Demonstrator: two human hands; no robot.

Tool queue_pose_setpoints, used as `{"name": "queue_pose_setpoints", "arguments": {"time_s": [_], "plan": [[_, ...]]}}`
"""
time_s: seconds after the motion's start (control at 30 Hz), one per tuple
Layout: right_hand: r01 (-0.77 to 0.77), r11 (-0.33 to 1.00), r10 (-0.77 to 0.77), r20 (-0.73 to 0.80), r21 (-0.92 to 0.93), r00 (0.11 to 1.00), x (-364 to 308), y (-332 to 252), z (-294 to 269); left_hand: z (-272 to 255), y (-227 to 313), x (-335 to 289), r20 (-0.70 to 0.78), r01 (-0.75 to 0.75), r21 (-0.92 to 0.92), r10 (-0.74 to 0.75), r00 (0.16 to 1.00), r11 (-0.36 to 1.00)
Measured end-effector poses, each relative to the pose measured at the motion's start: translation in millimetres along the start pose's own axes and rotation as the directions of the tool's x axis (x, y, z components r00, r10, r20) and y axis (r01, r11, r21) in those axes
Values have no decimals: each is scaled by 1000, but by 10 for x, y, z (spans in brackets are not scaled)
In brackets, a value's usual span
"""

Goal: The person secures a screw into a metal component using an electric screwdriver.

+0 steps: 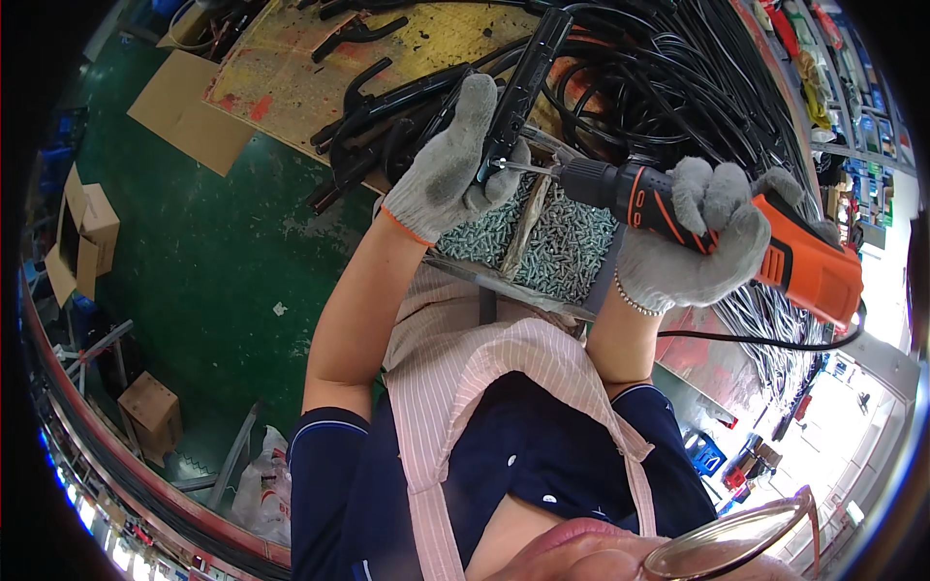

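My left hand (pixel 448 172), in a grey knit glove, grips a black tubular handle (pixel 528 82) that stands tilted, its upper end leaning away to the right. My gloved right hand (pixel 690 247) is wrapped round an orange-and-black corded electric screwdriver (pixel 809 263), which lies nearly level and points left. Its thin bit (pixel 531 168) reaches the lower end of the handle, where a small bright metal spot shows beside my left fingers. Below both hands sits a divided tray (pixel 523 289) of loose silver screws (pixel 573 247). The fingers behind the handle are partly hidden.
Black lever-shaped handles (pixel 363 105) lie on the worn yellow worktable (pixel 276 60). Coiled black cables (pixel 668 87) pile up behind the screwdriver. Its power cord (pixel 751 339) hangs at the right. Flattened cardboard (pixel 194 111) and boxes (pixel 97 228) are at the left, by the green floor (pixel 213 271).
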State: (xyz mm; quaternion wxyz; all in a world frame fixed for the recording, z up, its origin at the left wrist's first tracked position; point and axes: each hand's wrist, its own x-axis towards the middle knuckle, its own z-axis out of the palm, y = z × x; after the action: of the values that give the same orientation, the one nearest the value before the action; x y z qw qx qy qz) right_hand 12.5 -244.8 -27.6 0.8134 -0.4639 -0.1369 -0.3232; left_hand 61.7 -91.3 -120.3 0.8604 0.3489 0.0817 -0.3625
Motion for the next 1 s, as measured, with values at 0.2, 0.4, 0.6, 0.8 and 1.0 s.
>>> {"name": "queue_pose_setpoints", "arguments": {"time_s": [0.2,0.4,0.6,0.8,1.0], "plan": [[85,970,-41,191,-228,981,-112,-42,158,54,-44,14,-118,59,86,-49,992,995],[69,949,-20,160,-308,987,-107,-33,184,39,-46,35,-116,82,56,-75,990,995],[-23,987,44,131,-157,990,-30,-22,207,25,-70,27,-60,23,40,-20,998,999],[-11,992,41,232,-127,972,17,10,181,99,6,5,-24,-16,-30,15,1000,999],[-66,995,71,71,-77,995,-14,-24,118,57,-10,26,61,-31,-20,33,998,999]]}}
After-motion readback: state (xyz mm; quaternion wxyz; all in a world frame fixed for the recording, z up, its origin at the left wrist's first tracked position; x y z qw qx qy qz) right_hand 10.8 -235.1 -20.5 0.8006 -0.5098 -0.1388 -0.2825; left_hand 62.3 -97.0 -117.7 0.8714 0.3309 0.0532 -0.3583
